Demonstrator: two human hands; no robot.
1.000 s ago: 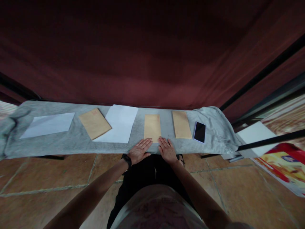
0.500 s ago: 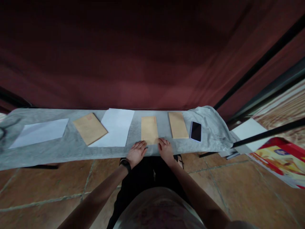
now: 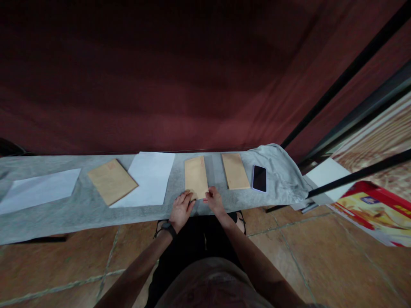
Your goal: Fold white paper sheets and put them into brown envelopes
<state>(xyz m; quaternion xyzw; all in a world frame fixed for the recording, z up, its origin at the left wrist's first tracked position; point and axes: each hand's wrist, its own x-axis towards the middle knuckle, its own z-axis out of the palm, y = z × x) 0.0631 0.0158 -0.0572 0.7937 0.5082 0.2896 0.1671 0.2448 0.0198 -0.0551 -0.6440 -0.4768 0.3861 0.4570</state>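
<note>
At near corners of the envelope, the left hand and right hand grip it. Uneven tugging could crease it.

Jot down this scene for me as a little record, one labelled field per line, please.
Surface: grey cloth over a long, narrow support
Left grip: bare hand, fingers at the near left corner of the middle envelope
Right grip: bare hand, fingers curled at its near right corner
To the left: left envelope, lying partly on a large white sheet; farther out, another white sheet
To the right: right envelope, then a phone
Wristwear: dark band, left wrist
Backdrop: dark red
</note>
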